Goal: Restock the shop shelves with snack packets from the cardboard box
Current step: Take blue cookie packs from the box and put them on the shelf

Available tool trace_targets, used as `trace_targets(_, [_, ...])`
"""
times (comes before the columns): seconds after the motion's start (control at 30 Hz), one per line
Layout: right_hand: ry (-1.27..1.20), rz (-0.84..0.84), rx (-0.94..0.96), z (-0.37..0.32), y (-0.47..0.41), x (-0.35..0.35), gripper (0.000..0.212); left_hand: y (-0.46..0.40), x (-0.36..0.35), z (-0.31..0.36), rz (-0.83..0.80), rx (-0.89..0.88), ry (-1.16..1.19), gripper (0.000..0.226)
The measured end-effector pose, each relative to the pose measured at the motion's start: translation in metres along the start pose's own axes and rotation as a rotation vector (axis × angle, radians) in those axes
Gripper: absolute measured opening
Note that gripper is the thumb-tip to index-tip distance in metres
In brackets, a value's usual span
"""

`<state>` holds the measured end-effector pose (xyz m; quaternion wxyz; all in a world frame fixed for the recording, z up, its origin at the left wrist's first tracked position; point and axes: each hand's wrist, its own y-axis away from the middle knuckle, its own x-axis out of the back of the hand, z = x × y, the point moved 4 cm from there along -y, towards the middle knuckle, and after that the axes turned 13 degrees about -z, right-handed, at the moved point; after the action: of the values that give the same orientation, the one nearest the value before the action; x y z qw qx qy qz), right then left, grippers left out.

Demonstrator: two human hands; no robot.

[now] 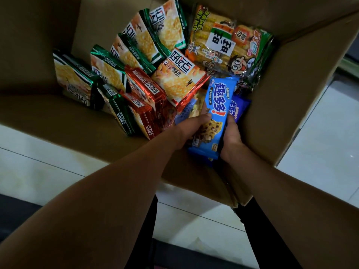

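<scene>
An open cardboard box (281, 94) stands on the floor, filled with snack packets. Both my hands reach into its near right corner. My left hand (191, 128) and my right hand (231, 136) grip a blue cookie packet (217, 105) between them, one on each long side. A second, darker blue packet (240, 107) lies just behind it. Green cracker packets (167, 28) fan across the back and left, red cracker packets (143, 90) lie in the middle, and a large bag of rice crackers (229, 49) sits at the back right.
The box's near flap (58, 121) folds out toward me on the left. Pale floor tiles (320, 133) surround the box. My dark trouser legs (258, 230) show below the box's front corner.
</scene>
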<state>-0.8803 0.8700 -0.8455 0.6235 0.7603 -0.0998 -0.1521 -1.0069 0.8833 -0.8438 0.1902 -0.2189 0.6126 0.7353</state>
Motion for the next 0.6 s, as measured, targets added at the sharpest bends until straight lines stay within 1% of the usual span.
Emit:
trace_targets(0.1, [0.032,-0.03,0.013,0.001,0.009,-0.005,0.05,0.012,0.004,0.003,-0.011,0.032,-0.034,0.047])
trace_targets(0.13, [0.05,-0.028,0.013,0.001,0.014,-0.006,0.05,0.014,0.004,0.004,-0.027,0.037,-0.038,0.05])
trace_targets(0.23, [0.068,-0.018,-0.014,0.001,0.027,-0.01,0.05,0.023,-0.003,0.004,-0.08,0.06,-0.01,0.046])
trace_targets(0.4, [-0.052,-0.026,-0.035,-0.008,0.057,-0.022,0.046,0.042,-0.027,0.005,-0.149,0.061,0.079,0.028])
trace_targets(0.5, [-0.121,-0.134,0.014,-0.015,0.084,-0.038,0.037,0.068,-0.03,0.017,-0.192,0.002,0.142,0.019])
trace_targets(0.6, [-0.134,-0.312,0.094,-0.021,0.106,-0.049,0.036,0.105,-0.013,0.043,-0.205,-0.071,0.133,0.021])
